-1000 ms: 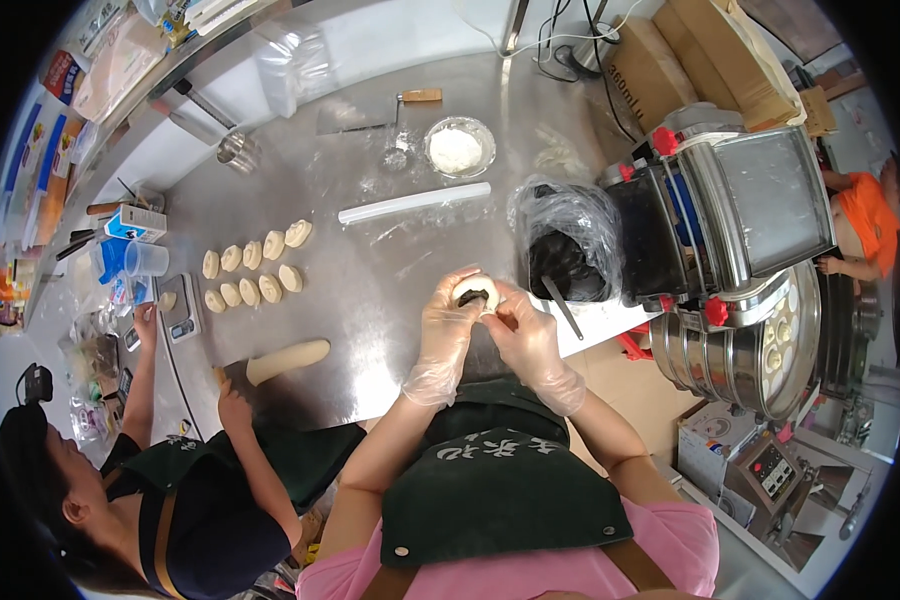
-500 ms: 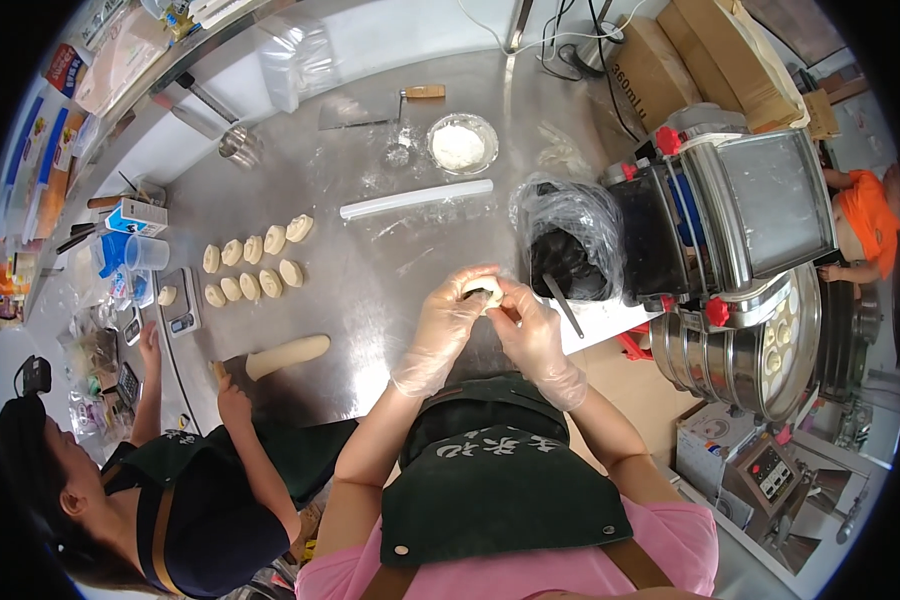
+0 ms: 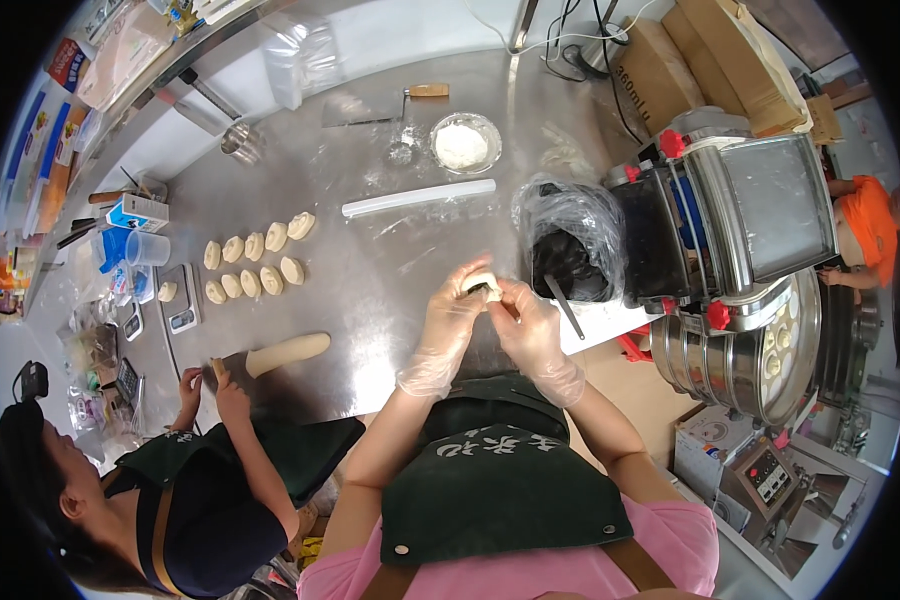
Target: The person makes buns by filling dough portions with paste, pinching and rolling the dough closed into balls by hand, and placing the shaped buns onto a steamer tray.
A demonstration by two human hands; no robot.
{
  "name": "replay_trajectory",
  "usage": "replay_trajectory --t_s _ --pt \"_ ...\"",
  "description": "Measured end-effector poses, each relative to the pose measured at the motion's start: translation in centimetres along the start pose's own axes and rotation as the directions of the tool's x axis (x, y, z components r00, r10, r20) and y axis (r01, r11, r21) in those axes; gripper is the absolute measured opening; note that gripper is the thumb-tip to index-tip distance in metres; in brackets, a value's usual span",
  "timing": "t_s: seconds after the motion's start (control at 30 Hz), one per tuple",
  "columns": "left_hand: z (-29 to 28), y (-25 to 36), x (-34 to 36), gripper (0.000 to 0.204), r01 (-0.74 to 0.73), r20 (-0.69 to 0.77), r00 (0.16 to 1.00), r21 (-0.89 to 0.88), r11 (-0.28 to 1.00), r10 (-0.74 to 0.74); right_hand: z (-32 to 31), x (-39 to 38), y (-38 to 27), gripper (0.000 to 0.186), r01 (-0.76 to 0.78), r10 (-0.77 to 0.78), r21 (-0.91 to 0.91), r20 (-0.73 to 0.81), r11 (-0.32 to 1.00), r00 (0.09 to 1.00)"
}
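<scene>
In front of my body, both hands in clear plastic gloves hold one small piece of pale dough (image 3: 479, 280) with a dark filling showing inside it. My left hand (image 3: 448, 325) cups the dough from the left, its fingers curled round it. On the other side, my right hand (image 3: 530, 335) pinches the dough's edge with closed fingertips. Nearest on the right is a container of black filling (image 3: 562, 258), lined with crumpled clear plastic, with a dark flat spatula (image 3: 564, 306) at its near side.
Two rows of dough pieces (image 3: 253, 247) lie left on the steel table (image 3: 390, 260). Farther back are a white rod (image 3: 418, 198), flour bowl (image 3: 465, 144) and wide scraper (image 3: 365, 109). A co-worker's hand (image 3: 232, 398) holds a tool beside a dough roll (image 3: 288, 354). Right stand a roller machine (image 3: 710, 215) and steamers (image 3: 705, 365).
My fingers have shifted slightly round the dough, which stays in nearly the same place. The co-worker's far hand has come back from beside the scale toward their other hand.
</scene>
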State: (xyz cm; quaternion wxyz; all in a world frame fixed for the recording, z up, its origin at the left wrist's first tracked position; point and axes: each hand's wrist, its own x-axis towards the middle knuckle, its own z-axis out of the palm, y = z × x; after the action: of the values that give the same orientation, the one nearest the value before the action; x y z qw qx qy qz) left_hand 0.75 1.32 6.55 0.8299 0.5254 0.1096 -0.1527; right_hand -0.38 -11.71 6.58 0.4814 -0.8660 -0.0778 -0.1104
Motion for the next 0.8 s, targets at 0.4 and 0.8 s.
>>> replay_trajectory --t_s 0.4,0.8 --pt "-0.8 0.3 0.0 0.039 0.009 0.047 0.999 0.019 1.0 -0.01 -0.3 0.2 -0.9 0.031 -0.114 0.112 0.116 0.024 0.987 0.993" --pt "-0.4 3.7 -0.1 0.052 -0.214 0.278 0.959 0.607 0.765 0.048 -1.3 0.9 -1.1 0.022 0.08 -0.079 -0.016 0.061 0.997 0.995"
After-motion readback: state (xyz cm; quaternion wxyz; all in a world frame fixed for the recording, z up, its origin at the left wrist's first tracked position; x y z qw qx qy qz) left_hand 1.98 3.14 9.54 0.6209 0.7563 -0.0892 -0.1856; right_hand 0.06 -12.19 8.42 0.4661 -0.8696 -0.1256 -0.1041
